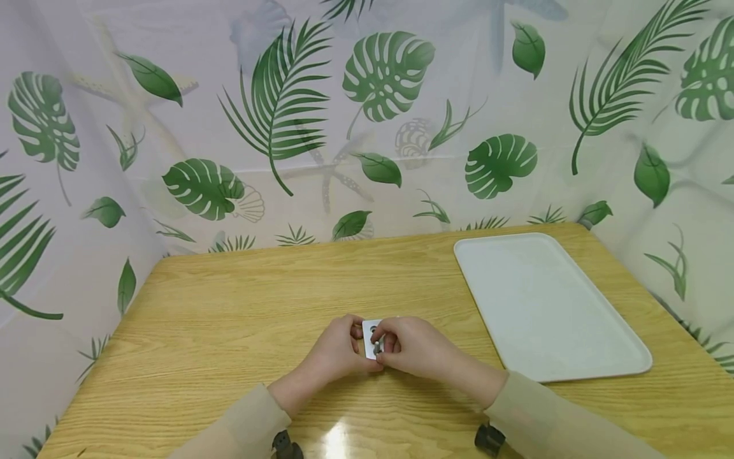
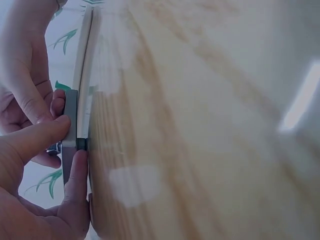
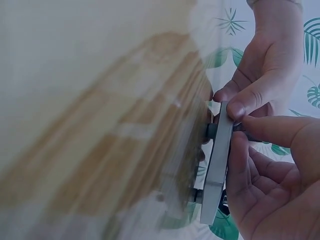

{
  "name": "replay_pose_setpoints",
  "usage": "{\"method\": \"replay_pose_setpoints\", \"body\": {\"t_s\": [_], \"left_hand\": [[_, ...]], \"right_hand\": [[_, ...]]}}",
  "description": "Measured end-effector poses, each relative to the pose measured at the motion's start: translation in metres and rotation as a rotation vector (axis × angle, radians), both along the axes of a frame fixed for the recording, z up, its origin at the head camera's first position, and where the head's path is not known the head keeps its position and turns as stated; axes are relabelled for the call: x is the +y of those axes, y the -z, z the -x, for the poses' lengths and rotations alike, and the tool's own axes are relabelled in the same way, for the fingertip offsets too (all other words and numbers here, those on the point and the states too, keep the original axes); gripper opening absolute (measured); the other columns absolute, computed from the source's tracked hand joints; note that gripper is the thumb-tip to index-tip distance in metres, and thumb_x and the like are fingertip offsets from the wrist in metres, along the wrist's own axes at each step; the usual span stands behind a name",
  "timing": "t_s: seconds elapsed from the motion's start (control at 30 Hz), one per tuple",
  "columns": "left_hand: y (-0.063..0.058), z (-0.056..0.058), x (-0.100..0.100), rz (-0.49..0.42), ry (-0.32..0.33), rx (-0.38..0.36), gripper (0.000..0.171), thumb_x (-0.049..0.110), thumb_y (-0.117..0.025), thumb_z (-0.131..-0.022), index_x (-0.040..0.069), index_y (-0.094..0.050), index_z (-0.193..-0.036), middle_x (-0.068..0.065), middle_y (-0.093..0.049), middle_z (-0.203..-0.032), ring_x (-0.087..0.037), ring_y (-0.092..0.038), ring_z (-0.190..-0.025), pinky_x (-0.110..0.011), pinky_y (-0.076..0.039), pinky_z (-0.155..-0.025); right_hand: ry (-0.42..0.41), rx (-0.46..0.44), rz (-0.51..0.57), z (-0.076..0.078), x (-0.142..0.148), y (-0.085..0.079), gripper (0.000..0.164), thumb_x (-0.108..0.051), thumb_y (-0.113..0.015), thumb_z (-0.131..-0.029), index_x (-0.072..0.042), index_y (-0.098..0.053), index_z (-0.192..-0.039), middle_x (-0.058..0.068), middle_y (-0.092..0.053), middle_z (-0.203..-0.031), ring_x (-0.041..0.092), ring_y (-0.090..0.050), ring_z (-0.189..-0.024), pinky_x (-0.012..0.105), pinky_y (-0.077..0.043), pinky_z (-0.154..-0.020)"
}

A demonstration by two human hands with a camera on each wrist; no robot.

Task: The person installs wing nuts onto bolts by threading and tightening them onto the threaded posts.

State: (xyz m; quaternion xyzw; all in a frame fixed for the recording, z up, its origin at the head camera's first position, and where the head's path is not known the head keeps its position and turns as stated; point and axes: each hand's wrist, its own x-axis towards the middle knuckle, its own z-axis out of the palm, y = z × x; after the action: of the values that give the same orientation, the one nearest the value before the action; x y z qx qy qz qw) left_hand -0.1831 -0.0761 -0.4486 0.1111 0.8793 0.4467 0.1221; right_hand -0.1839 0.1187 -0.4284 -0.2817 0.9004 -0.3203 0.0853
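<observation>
A small, thick metal plate (image 1: 369,333) is held over the near middle of the table, between both hands. My left hand (image 1: 337,349) grips it by its left and near edges; the left wrist view shows the thumb on top and a finger below. With thumb and fingers, my right hand (image 1: 417,344) pinches at a threaded bolt (image 1: 377,348) standing up from the plate. In the right wrist view, the plate (image 3: 216,167) is edge-on, with short dark round ends (image 3: 198,195) projecting from its underside. The fingers partly hide the bolt.
A white rectangular tray (image 1: 559,306) lies on the wooden table (image 1: 229,306) to the right, beyond my right forearm. Leaf-printed cloth (image 1: 378,127) hangs behind the table and along both sides.
</observation>
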Motion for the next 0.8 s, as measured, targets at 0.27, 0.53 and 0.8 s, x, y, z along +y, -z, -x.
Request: {"method": "replay_pose_setpoints", "body": {"t_s": [0.27,0.53,0.8], "left_hand": [[-0.0039,-0.0017,-0.0006,0.051,0.011,0.012,0.08,0.014,-0.098,-0.074,-0.013,-0.057,-0.137,-0.016,-0.064,-0.116,-0.017,-0.055,-0.084,-0.034,-0.055,-0.083],[-0.0035,0.0004,-0.0022,0.034,0.021,-0.004,0.082,0.012,-0.097,-0.076,-0.014,-0.054,-0.141,-0.016,-0.064,-0.114,-0.014,-0.054,-0.072,-0.023,-0.048,-0.066],[-0.0005,-0.0005,-0.0025,0.04,0.03,0.013,0.085,0.01,-0.096,-0.076,-0.016,-0.051,-0.143,-0.013,-0.062,-0.111,-0.013,-0.054,-0.07,-0.021,-0.044,-0.06]], "right_hand": [[-0.004,0.017,-0.013,-0.0021,-0.0018,-0.0018,0.017,-0.006,-0.082,-0.09,-0.004,-0.076,-0.106,-0.007,-0.063,-0.074,0.001,-0.051,-0.067,0.019,-0.046,-0.066],[0.005,0.014,-0.015,-0.0005,-0.004,-0.0007,0.017,-0.007,-0.082,-0.091,-0.004,-0.076,-0.106,-0.005,-0.063,-0.075,0.002,-0.052,-0.067,0.019,-0.046,-0.065],[0.023,-0.011,-0.019,-0.0006,-0.0045,0.0011,0.02,-0.004,-0.08,-0.09,-0.004,-0.075,-0.11,-0.005,-0.064,-0.076,0.004,-0.053,-0.067,0.02,-0.046,-0.064]]}}
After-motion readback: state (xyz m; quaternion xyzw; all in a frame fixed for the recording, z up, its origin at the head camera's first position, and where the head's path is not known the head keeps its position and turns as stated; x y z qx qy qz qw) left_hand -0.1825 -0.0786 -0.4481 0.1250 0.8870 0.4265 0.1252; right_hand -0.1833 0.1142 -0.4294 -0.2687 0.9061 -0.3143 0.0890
